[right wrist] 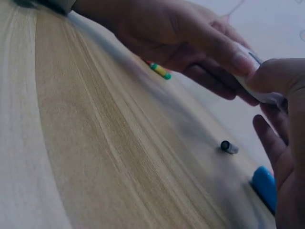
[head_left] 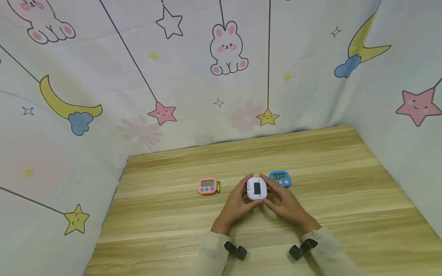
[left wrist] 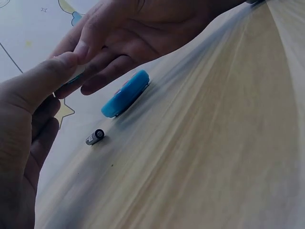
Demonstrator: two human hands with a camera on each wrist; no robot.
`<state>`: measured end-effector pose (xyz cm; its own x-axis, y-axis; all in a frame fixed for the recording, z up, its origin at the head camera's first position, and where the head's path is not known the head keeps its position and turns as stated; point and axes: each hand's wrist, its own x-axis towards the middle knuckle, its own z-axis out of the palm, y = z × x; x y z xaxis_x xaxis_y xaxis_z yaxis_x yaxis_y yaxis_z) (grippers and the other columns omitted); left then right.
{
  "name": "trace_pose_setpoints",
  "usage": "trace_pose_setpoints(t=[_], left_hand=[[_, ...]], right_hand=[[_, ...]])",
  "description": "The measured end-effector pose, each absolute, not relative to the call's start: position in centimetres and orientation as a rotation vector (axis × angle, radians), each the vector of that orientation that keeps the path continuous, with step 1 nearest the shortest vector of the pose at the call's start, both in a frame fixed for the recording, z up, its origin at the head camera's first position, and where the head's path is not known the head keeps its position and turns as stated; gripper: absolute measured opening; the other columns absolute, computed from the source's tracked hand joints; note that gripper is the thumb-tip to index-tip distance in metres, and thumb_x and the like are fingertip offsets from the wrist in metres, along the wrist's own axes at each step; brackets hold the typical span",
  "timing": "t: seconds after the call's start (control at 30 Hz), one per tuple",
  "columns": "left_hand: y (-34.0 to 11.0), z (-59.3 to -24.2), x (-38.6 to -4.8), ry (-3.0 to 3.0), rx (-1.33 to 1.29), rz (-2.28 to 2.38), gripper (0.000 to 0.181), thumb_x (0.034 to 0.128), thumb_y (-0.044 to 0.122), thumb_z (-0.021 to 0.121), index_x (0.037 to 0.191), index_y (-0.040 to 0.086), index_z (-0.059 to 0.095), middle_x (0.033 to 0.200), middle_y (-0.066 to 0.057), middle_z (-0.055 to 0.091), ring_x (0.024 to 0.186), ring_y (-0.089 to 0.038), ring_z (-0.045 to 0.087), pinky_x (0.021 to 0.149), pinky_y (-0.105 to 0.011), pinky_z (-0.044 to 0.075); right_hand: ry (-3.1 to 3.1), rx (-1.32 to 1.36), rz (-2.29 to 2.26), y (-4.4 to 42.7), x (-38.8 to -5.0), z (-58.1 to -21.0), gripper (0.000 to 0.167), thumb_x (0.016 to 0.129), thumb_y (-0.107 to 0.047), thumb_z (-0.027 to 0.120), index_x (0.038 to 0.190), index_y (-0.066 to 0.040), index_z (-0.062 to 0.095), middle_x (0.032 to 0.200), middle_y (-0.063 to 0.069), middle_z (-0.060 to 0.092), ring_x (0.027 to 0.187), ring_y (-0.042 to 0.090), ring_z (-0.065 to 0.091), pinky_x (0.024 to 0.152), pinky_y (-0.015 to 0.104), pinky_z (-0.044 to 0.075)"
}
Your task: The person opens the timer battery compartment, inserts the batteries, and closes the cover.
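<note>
a rounded-square white device (head_left: pixel 257 188), seemingly smooth plastic, is pinched by the left grip (head_left: pixel 237 202) and the right grip (head_left: pixel 287 202) above the wood-grained counter (head_left: pixel 159 230), near a rounded blue timer (head_left: pixel 281 178).

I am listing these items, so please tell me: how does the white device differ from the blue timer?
The white device is held between the left hand and right hand; the blue timer lies on the table. The white device's casing is white, the blue timer's blue. The white device's visible face has a dark rectangle without readable digits; the blue timer's screen shows digits. Both have rounded corners.
</note>
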<state>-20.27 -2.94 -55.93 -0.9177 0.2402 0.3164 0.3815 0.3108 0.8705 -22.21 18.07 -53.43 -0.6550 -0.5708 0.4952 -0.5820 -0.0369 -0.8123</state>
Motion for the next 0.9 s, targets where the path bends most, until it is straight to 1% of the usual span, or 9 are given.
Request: trace_pose_setpoints(t=[0.07,0.17,0.23,0.3,0.37,0.53,0.67,0.77,0.9], left_hand=[[-2.9,-55.9,-20.3,-2.447,-0.572,-1.666,0.085,0.0802,0.02,0.081,0.15,0.018,0.033,0.136,-0.004,0.053,0.122,-0.015,0.053,0.099,-0.03,0.044],[-2.8,-56.0,-20.3,-2.453,-0.571,-1.639,0.085,0.0804,0.018,0.081,0.15,0.018,0.032,0.134,-0.005,0.054,0.12,-0.015,0.054,0.097,-0.029,0.045],[-2.7,-56.0,-20.3,-2.471,-0.558,-1.609,0.085,0.0814,0.019,0.08,0.151,0.019,0.031,0.135,-0.005,0.054,0.118,-0.014,0.055,0.095,-0.028,0.047],[-2.7,-56.1,-20.4,-2.485,-0.555,-1.58,0.084,0.0828,0.021,0.079,0.151,0.022,0.03,0.135,-0.005,0.053,0.116,-0.013,0.056,0.093,-0.027,0.048],[-2.7,-56.3,-20.5,-2.499,-0.539,-1.572,0.084,0.0834,0.02,0.079,0.152,0.023,0.029,0.135,-0.006,0.054,0.112,-0.012,0.058,0.089,-0.027,0.05],[-2.5,-56.4,-20.5,-2.469,-0.532,-1.673,0.081,0.0841,0.017,0.078,0.151,0.021,0.032,0.135,-0.009,0.054,0.107,-0.013,0.063,0.085,-0.026,0.052],[-2.5,-56.5,-20.5,-2.446,-0.516,-1.78,0.067,0.0906,0.018,0.071,0.148,0.019,0.036,0.131,-0.011,0.057,0.101,-0.015,0.066,0.08,-0.026,0.054],[-2.6,-56.5,-20.4,-2.436,-0.488,-1.828,0.054,0.0947,0.02,0.065,0.143,0.022,0.041,0.123,-0.01,0.063,0.096,-0.014,0.068,0.075,-0.026,0.055],[-2.5,-56.4,-20.3,-2.403,-0.473,-1.906,0.047,0.094,0.022,0.067,0.137,0.021,0.046,0.117,-0.007,0.067,0.093,-0.013,0.069,0.074,-0.028,0.056]], right_hand=[[-2.155,1.317,1.842,18.0,-22.6,-54.4,0.073,0.084,0.016,0.065,0.148,0.009,0.028,0.149,0.029,0.033,0.134,0.034,0.04,0.101,0.031,0.042],[-2.151,1.308,1.842,18.0,-23.0,-55.7,0.076,0.086,0.015,0.064,0.151,0.003,0.027,0.152,0.024,0.031,0.136,0.031,0.038,0.101,0.03,0.041],[-2.164,1.281,1.803,18.0,-23.3,-56.5,0.076,0.086,0.013,0.064,0.151,0.0,0.028,0.153,0.02,0.032,0.136,0.027,0.039,0.1,0.029,0.042],[-2.176,1.237,1.735,17.9,-23.2,-56.5,0.075,0.085,0.013,0.066,0.15,0.0,0.031,0.152,0.017,0.035,0.135,0.027,0.04,0.099,0.029,0.043],[-2.18,1.196,1.669,17.8,-23.0,-56.2,0.072,0.084,0.013,0.067,0.148,0.001,0.036,0.151,0.017,0.038,0.134,0.025,0.042,0.096,0.029,0.046],[-2.173,1.144,1.608,17.5,-22.0,-54.3,0.064,0.082,0.016,0.067,0.141,0.009,0.043,0.143,0.025,0.044,0.128,0.033,0.047,0.087,0.039,0.051],[-2.194,1.116,1.594,17.4,-21.6,-53.3,0.057,0.082,0.015,0.067,0.136,0.012,0.047,0.138,0.027,0.048,0.124,0.039,0.049,0.085,0.042,0.052],[-2.161,1.098,1.614,17.4,-21.8,-53.7,0.051,0.083,0.016,0.067,0.131,0.013,0.051,0.131,0.027,0.053,0.116,0.038,0.055,0.083,0.037,0.053],[-2.131,1.039,1.651,17.3,-22.6,-55.5,0.042,0.084,0.015,0.065,0.125,0.009,0.057,0.122,0.021,0.059,0.104,0.029,0.063,0.08,0.027,0.054]])
